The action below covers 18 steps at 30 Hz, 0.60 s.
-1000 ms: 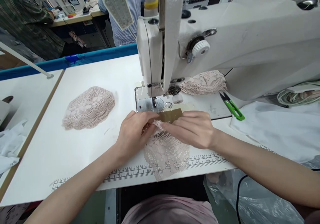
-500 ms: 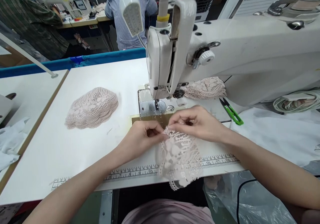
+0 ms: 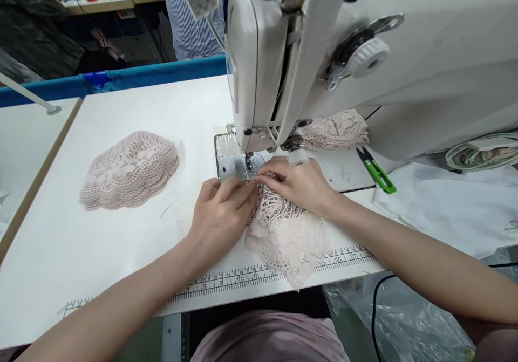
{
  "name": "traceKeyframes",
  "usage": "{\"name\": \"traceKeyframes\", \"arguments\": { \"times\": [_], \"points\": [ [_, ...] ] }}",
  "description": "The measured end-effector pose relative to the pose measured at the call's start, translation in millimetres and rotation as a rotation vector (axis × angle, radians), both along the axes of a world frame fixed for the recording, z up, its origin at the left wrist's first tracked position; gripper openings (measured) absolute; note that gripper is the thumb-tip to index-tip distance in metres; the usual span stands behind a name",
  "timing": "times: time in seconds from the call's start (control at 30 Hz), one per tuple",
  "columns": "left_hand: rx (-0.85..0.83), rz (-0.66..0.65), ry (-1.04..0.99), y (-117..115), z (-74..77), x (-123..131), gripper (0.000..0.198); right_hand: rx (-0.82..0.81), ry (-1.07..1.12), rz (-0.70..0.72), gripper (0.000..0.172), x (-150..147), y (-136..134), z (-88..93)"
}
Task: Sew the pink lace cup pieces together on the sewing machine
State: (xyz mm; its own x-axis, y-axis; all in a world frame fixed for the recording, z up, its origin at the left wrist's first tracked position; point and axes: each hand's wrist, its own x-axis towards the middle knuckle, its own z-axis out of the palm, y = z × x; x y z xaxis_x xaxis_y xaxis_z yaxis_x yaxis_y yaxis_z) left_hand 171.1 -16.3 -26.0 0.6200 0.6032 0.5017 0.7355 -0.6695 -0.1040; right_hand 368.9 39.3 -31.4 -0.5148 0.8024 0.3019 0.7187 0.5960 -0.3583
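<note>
A pale pink lace piece (image 3: 285, 232) hangs from my fingertips just in front of the sewing machine's presser foot (image 3: 249, 161), its lower tip reaching the table's front edge. My left hand (image 3: 224, 211) is closed on the lace's upper left edge, with the fingers bent over the metal plate's near side. Pinching the top edge, my right hand (image 3: 297, 184) sits right of the needle area. The lace's upper edge is partly hidden by my fingers. The sewing machine (image 3: 259, 65) stands over both hands.
A stack of lace pieces (image 3: 129, 170) lies on the left of the white table. More folded lace (image 3: 338, 130) sits under the machine arm, near green thread snips (image 3: 376, 170). White fabric (image 3: 457, 205) lies at right. A printed ruler (image 3: 226, 282) runs along the front edge.
Both hands have moved forward with the lace, up to the presser foot. My left hand has turned palm down. The view has come closer to the machine.
</note>
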Motion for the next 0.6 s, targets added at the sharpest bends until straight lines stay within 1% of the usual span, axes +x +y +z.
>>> {"name": "traceKeyframes", "arguments": {
  "times": [0.13, 0.2, 0.23, 0.3, 0.43, 0.6],
  "points": [
    [-0.022, 0.016, 0.026, -2.4, 0.9, 2.6, 0.020, 0.300, -0.086, 0.049, 0.023, 6.8, -5.7, 3.2],
    [-0.039, 0.015, 0.015, -0.8, 0.5, 3.1, 0.019, 0.386, -0.062, 0.104, 0.021, 7.6, -11.8, 5.8],
    [-0.047, 0.016, 0.009, 0.3, 0.4, 3.2, 0.019, 0.403, -0.061, 0.123, 0.021, 7.2, -14.7, 6.6],
    [-0.061, 0.025, 0.000, 2.7, 0.4, 3.1, 0.018, 0.396, -0.107, 0.125, 0.022, 5.4, -19.0, 6.4],
    [-0.078, 0.037, 0.023, 5.0, 2.0, 2.7, 0.023, 0.336, -0.241, 0.088, 0.031, 2.9, -19.7, 2.4],
    [-0.079, 0.045, 0.017, 4.5, 1.8, 2.4, 0.028, 0.305, -0.251, 0.091, 0.032, 4.5, -13.5, -0.6]
  ]
}}
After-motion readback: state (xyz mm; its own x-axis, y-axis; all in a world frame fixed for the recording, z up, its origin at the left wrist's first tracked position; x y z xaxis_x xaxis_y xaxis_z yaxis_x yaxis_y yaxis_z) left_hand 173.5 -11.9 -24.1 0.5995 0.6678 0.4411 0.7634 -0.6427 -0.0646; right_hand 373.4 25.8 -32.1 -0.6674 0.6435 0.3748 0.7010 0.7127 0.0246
